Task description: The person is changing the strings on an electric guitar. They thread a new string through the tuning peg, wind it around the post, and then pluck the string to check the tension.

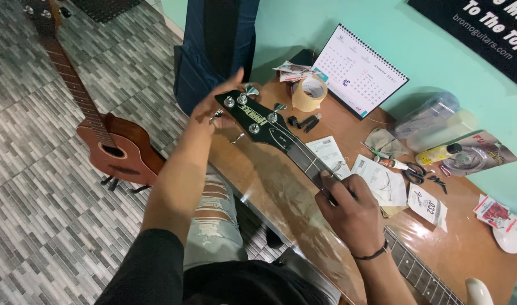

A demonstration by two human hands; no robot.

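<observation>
Because the black guitar head juts past the near left edge of the desk, its tuning pegs hang free of the wood and can be reached from both sides. The left hand is there, fingers curled loosely about the pegs on the far side of the guitar head; it looks pinched on one peg, though the exact peg is hard to tell. The right hand is closed on the neck further down, fingertips pressing at the strings near the first frets, which keeps the instrument steady as it lies slantwise along the desk's near edge. A dark band sits on that wrist.

Small things are pushed back toward the far edge and the green wall, out of the way of the neck: a roll of tan tape near the far left corner, a desk calendar leaning against the wall, paper slips just beside the neck, a yellow bottle, scissors and a clear plastic bag. A white string packet lies toward the right.

Off the desk, a brown acoustic guitar stands on the grey tiled floor, well apart to the left, and a blue guitar bag leans against the wall behind the desk's left corner.
</observation>
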